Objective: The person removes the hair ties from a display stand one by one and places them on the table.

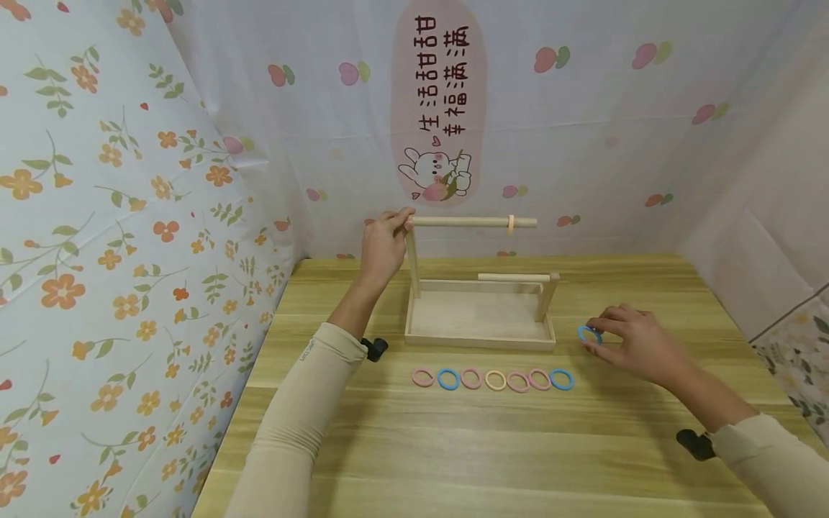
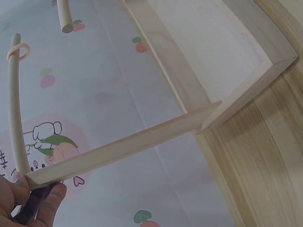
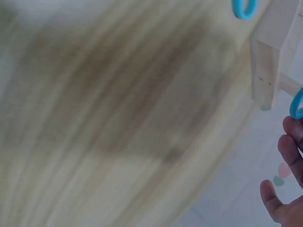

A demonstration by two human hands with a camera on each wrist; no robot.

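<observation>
In the head view, my left hand grips the top corner of a wooden stand, where the tall post meets the upper rod. The left wrist view shows that hand's fingertips at the post's end. A pale orange ring hangs around the upper rod near its free end. To the right of the stand, my right hand pinches a blue ring between thumb and fingers, above the table. Only part of this ring shows at the right wrist view's edge.
The stand's shallow tray sits on the wooden table. A shorter post at its right bears a lower rod pointing left. In front lies a row of several pink, blue and yellow rings. A patterned cloth hangs behind.
</observation>
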